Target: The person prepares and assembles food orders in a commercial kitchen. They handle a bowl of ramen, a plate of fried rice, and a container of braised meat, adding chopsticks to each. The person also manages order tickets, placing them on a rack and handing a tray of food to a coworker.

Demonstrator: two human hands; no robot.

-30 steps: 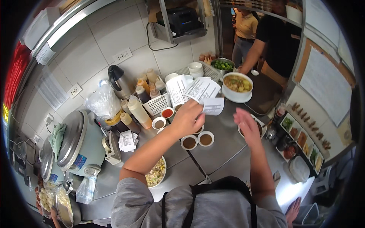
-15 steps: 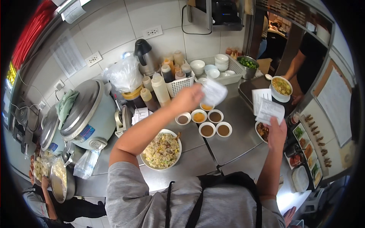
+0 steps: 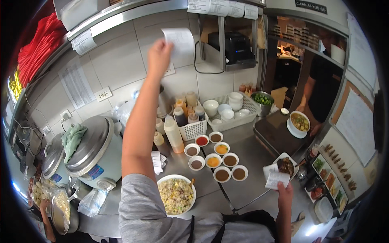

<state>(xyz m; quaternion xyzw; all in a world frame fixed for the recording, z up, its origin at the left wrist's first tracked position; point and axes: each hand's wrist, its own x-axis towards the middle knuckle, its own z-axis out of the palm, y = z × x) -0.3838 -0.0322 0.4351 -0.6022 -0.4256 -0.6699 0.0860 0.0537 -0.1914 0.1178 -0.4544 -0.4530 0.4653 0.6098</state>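
Observation:
My left hand [image 3: 160, 58] is raised in front of the tiled wall, its fingers pinching a white paper slip [image 3: 179, 41] by the edge. Lower down at the right, my right hand [image 3: 285, 193] is closed on white paper slips [image 3: 276, 176]. Those slips partly cover a white dish of dark food [image 3: 286, 166] on the steel counter. Below my left arm stands a large white bowl of fried rice [image 3: 176, 196] with a spoon in it. Several small sauce bowls [image 3: 222, 175] form a cluster mid-counter, with brown, orange and red contents.
Squeeze bottles [image 3: 173, 135], a white basket of bowls [image 3: 239, 117] and big rice cookers [image 3: 95, 148] line the back and left. More slips hang from the overhead rail [image 3: 142, 16]. Across the pass, another person's hand holds a soup bowl [image 3: 298, 129] by a dark tray [image 3: 272, 131].
My left hand has swung up and left with its slip, from above the sauce bowls to the wall. My view has tilted up. The right hand still holds its slips.

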